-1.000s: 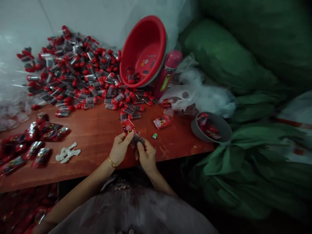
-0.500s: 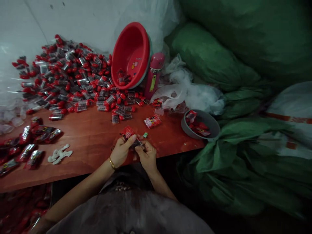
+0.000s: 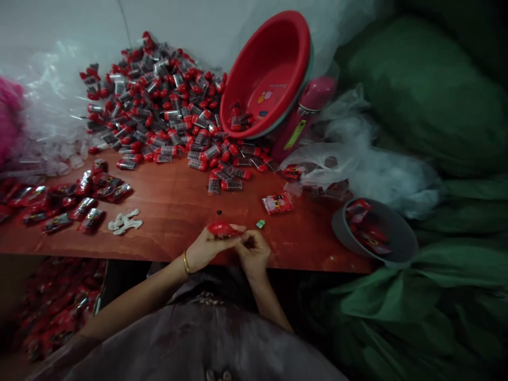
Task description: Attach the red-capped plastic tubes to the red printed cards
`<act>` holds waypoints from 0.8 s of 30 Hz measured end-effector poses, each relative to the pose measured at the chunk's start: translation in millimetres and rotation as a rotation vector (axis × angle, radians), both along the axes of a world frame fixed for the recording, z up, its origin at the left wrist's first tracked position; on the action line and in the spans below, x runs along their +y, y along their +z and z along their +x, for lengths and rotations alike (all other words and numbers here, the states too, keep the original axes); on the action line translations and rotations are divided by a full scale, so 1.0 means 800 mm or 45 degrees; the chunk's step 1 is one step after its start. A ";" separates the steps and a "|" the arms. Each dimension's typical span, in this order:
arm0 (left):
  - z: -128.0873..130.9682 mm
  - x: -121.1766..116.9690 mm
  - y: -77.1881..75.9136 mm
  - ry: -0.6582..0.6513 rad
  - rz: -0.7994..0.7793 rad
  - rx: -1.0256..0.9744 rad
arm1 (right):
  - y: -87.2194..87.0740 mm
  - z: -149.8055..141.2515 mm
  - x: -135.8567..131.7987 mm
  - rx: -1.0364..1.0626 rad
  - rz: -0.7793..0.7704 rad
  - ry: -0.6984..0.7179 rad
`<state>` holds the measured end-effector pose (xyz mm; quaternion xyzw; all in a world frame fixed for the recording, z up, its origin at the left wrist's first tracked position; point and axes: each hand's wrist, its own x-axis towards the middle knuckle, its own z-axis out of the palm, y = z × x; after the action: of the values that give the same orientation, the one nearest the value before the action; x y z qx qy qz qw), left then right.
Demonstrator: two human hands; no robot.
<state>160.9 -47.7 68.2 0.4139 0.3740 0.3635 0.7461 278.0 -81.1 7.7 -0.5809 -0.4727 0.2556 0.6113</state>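
Observation:
Near the table's front edge, my left hand is closed around a small red packet, its glossy red side facing up. Close against it, my right hand pinches at the packet's right end; what exactly lies between those fingertips is hidden. A small dark bit lies on the table just beyond my left hand. Beyond my right hand are a tiny green-and-white piece and a flat red printed packet.
A large heap of clear, red-ended tubes stands behind, beside a tilted red basin and a pink flask. Filled red packets and white pieces lie left. A grey bowl holds red packets. Green sacks crowd the right.
The view has swung left. In my hands the packet has turned, now showing a plain red bulging side instead of its printed, dark-filled one. The dark bit now shows on the table.

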 end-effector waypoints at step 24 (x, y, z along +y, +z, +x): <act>-0.095 0.076 -0.079 -0.444 1.211 1.333 | -0.029 -0.020 0.076 -0.855 0.284 0.531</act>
<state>85.1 12.9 5.2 0.8667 0.4120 0.1168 0.2560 262.1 -20.0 -15.7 -0.4539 -0.7784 0.1174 0.4174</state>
